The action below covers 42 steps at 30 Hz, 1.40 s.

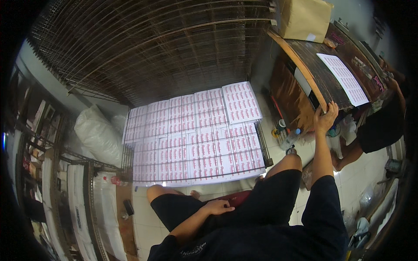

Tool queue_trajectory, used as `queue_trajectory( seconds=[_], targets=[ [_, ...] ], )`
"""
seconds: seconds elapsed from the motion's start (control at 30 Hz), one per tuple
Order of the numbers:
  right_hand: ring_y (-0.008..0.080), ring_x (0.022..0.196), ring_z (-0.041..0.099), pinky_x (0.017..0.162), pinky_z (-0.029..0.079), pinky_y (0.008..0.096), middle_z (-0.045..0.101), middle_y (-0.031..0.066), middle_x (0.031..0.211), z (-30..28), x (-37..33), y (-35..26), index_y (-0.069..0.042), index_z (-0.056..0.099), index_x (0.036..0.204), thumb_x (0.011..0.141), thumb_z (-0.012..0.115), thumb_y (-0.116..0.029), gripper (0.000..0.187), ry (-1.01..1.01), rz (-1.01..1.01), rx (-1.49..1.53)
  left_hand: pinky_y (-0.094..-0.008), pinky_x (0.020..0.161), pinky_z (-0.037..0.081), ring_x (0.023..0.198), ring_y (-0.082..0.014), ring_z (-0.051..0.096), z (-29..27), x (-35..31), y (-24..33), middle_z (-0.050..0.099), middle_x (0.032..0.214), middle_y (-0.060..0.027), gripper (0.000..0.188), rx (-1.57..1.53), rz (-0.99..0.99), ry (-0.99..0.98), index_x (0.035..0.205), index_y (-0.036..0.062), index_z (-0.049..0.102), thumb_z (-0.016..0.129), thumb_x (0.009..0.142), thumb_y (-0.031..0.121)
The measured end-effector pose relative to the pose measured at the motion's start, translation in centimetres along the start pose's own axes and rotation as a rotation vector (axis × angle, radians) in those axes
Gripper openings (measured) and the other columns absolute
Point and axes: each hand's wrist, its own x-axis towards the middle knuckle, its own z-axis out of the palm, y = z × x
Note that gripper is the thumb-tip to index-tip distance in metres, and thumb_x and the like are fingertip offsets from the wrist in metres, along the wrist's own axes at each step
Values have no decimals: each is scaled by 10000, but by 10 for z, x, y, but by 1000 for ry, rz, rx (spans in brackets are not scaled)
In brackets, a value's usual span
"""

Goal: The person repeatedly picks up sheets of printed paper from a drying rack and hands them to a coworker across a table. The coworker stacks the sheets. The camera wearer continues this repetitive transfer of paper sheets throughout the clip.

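My left hand (218,207) lies on my lap beside the red seat (238,199), fingers loosely bent and holding nothing I can see. Out to the right, my right hand (326,118) rests on the near corner of a dark wooden table (300,50), with its fingers spread over the edge. A white sheet printed with rows of red lettering (344,79) lies on that tabletop, a little beyond my fingers. In front of my knees, similar printed sheets (196,150) lie side by side on a wire rack, and one sheet (241,102) overlaps the others at the far right.
Raised wire racks (165,48) stand behind the sheets. A brown paper package (306,19) sits on the table. Another person's arm (398,93) and leg show at the right. A plastic bottle (291,139) stands on the floor. A stuffed plastic bag (98,135) and shelves line the left.
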Motion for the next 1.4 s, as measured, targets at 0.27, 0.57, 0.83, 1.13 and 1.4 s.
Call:
queue_trajectory(
  seconds=[0.27,0.57,0.83,1.13,1.4],
  targets=[
    [351,1214,408,1027,329,446,478,144,1230,3,-4,11,-52,431,1141,745,660,-100,461,-12,-27,-20,-367,803,456,918,-277,612,-5,-4,8,644,937,-125,610,17,9,-1,947,97,640,479,806,669],
    [345,1223,398,1015,347,436,465,136,1240,-1,0,4,-50,419,1139,734,669,-95,477,-30,-7,-14,-360,738,460,839,-258,612,3,0,1,638,877,-124,558,-1,25,42,964,89,628,514,826,617],
    [354,1225,394,1019,344,441,463,144,1239,-1,-1,6,-56,416,1141,729,678,-105,491,-25,-23,-20,-384,792,460,899,-290,617,1,1,2,651,926,-128,617,61,20,31,979,102,636,480,799,671],
    [363,1217,400,1015,343,442,467,159,1238,-2,-2,5,-40,425,1139,743,672,-109,472,-41,-20,-8,-375,790,459,905,-279,614,5,7,-7,649,928,-121,620,59,31,20,984,104,635,483,795,674],
    [363,1224,387,1029,321,442,454,169,1247,-6,-1,4,-28,416,1143,742,666,-95,478,-78,-4,8,-368,780,456,893,-277,613,6,8,-10,645,924,-136,625,34,6,0,993,101,633,485,795,675]
  ],
)
